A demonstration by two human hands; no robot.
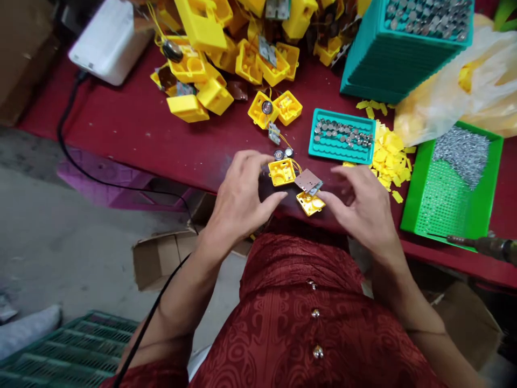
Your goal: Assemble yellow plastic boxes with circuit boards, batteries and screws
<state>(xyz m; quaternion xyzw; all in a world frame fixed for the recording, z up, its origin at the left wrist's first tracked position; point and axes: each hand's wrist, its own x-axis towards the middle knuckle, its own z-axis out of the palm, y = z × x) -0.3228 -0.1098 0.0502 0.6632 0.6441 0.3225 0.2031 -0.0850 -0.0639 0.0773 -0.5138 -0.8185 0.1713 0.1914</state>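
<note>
My left hand is open, thumb and fingers apart, at the left side of a small yellow plastic casing half. A brown circuit board lies tilted over a second yellow casing half, and thin yellow wires run to it. My right hand is also open, its thumb tip at the board's right edge; whether it touches I cannot tell. Two small round parts sit just behind the first casing half. Farther back is another opened yellow casing with a round speaker-like part inside.
A teal tray of button cells stands behind my right hand, beside loose yellow plastic pieces. At right are a green basket of screws and a screwdriver-like tool. Yellow casings and stacked teal trays fill the back.
</note>
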